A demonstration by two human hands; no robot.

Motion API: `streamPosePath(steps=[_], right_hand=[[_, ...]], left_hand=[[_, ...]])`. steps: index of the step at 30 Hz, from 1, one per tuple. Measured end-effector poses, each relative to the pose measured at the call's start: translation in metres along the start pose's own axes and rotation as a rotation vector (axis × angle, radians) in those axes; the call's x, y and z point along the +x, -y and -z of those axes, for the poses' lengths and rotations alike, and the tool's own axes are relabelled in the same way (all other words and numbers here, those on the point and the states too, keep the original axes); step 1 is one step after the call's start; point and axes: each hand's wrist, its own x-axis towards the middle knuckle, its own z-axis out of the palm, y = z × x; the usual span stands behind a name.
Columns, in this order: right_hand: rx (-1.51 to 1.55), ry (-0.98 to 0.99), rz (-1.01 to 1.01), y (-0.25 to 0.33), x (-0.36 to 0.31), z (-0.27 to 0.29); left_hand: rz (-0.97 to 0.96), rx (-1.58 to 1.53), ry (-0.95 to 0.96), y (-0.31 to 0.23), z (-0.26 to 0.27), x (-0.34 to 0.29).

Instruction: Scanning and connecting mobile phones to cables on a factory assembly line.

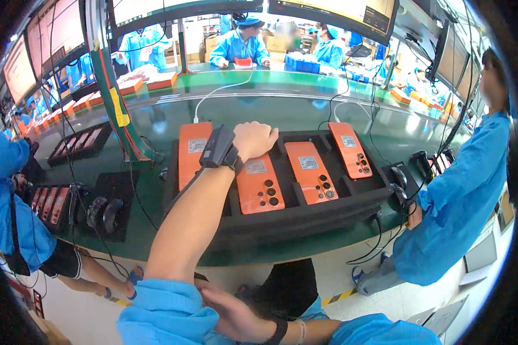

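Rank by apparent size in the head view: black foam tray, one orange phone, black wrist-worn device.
1. Black foam tray, widest by far.
2. Orange phone.
3. Black wrist-worn device, though it sits nearer the camera than the phone, so the gap is unsure.

Top of the second orange phone under the left hand; fingers curled out of sight.

- 4 orange phones lay in 1 black tray.
- 2 more dark trays of phones sat at the left.
- 2 blue-coated co-workers stood beside the green bench.
- 2 hands showed: left hand, right hand.
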Motion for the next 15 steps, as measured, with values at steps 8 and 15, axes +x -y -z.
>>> streamPosePath(steps=[8, 15], right_hand=[[0.089, -0.043, -0.261, 0.002, 0.005, 0.012], [-0.087, 0.099, -0.049, -0.002, 0.001, 0.012]], left_hand=[[0.003, -0.006, 0.005, 0.002, -0.002, 0.0], [-0.013, 0.01, -0.061, 0.001, -0.003, -0.001]])
